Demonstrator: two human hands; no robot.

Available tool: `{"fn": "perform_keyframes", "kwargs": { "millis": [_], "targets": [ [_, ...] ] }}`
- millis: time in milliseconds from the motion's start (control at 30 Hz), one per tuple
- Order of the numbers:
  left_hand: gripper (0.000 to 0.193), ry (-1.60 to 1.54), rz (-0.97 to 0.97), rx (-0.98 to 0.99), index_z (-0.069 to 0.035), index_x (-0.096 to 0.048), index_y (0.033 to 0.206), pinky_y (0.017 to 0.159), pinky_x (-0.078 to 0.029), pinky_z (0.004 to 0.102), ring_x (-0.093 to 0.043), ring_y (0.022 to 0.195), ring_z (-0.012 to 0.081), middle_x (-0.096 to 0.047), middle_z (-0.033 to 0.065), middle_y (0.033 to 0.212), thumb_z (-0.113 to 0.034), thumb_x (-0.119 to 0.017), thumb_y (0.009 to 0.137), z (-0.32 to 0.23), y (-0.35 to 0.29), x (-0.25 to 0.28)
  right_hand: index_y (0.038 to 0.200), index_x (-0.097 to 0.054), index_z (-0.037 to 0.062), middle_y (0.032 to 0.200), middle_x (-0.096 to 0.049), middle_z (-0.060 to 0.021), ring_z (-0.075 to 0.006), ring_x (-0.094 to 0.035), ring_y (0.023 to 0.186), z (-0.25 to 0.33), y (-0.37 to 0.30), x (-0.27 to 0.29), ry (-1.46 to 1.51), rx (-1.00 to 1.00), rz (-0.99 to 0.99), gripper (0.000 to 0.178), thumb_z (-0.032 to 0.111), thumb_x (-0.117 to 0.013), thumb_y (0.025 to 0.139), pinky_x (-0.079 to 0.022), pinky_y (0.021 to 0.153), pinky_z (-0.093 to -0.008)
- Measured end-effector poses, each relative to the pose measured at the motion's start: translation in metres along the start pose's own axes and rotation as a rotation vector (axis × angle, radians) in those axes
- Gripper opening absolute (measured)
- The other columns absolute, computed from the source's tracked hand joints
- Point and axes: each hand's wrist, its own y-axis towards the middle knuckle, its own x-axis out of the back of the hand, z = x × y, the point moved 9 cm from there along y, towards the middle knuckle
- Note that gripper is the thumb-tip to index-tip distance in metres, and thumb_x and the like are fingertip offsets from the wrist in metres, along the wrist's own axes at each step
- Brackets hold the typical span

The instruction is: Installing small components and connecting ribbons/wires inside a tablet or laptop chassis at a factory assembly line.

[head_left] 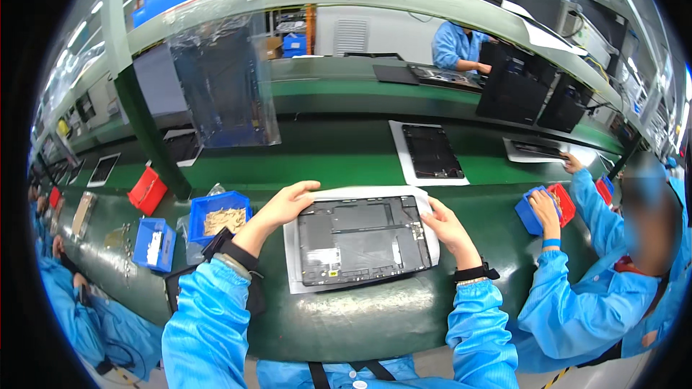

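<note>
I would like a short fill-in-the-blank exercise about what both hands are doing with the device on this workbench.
1. The left hand and right hand grip the opened tablet at its two ____ corners.
2. The tablet lies on a ____ sheet.
3. The blue bin of small parts sits to the person's ____ of the tablet.

Missing words: upper; white; left

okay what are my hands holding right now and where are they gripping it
Both hands hold the open grey tablet chassis on the white sheet: the left hand at its upper left corner, the right hand at its right edge.
</note>
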Motion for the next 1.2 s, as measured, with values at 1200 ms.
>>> {"fn": "perform_keyframes", "kwargs": {
  "millis": [1200],
  "targets": [
    [0.024,1.038,-0.734,0.082,-0.013,-0.066,0.098,0.072,-0.050,0.0360,-0.059,0.085,0.0259,-0.058,0.0055,0.096,-0.022,-0.069,0.076,0.069,-0.341,0.222,0.096,-0.065,-0.0025,0.079,-0.068,-0.0089,-0.0143,-0.067,0.070,0.098,-0.054,-0.319,-0.559,0.238,0.471,0.012,0.004,-0.060,0.087,-0.052,0.063,-0.0249]
  ]
}}
